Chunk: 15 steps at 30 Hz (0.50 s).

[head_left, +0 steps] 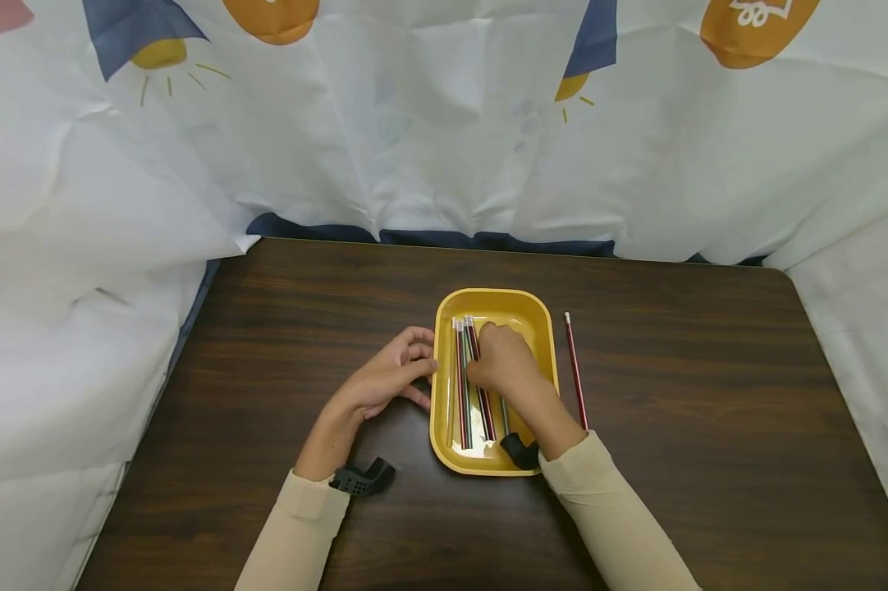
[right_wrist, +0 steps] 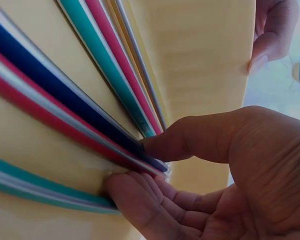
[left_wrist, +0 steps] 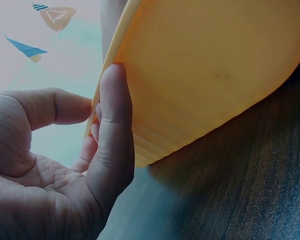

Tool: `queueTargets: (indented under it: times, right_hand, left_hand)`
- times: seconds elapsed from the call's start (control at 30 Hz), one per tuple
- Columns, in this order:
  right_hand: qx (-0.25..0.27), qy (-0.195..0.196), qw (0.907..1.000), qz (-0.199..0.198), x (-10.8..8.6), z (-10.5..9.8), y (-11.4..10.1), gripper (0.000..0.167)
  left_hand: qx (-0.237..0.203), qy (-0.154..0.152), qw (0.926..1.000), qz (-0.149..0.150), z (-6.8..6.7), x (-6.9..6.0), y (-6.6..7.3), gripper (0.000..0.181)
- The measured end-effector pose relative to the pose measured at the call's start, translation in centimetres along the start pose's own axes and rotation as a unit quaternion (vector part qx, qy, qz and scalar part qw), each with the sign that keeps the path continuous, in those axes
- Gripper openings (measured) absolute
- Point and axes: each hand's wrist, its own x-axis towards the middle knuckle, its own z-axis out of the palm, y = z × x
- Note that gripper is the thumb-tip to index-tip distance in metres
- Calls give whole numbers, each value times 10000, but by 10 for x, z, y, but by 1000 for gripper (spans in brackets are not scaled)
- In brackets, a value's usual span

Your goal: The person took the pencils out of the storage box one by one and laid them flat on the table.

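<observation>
A yellow tray (head_left: 481,472) holds several striped pencils (head_left: 460,386). My left hand (head_left: 388,373) grips the tray's left rim; in the left wrist view, the thumb and fingers of this hand (left_wrist: 65,155) pinch the tray wall (left_wrist: 215,65) from both sides. Inside the tray, my right hand (head_left: 514,365) is over the pencils. The right wrist view shows that hand (right_wrist: 230,170) with its thumb on a dark blue pencil (right_wrist: 70,82) and fingers by a red one (right_wrist: 65,120), pinching both near their ends. A green pencil (right_wrist: 50,187) lies beside the fingertips.
A red pencil (head_left: 575,369) lies on the dark wooden table (head_left: 710,394), just right of the tray and partly behind the right forearm. White patterned cloth (head_left: 444,148) hangs behind the table and at both sides.
</observation>
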Motion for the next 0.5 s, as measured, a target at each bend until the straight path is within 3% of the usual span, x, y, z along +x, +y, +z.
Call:
queueTargets:
  times: [0.13, 0.5]
  right_hand:
    - [51, 7, 10000, 61, 0, 1, -1, 15]
    - [-71, 233, 9997, 101, 1, 6, -2, 25]
  left_hand:
    - [-9, 6, 10000, -16, 0, 0, 0, 50]
    - [-28, 3, 10000, -6, 0, 0, 0, 49]
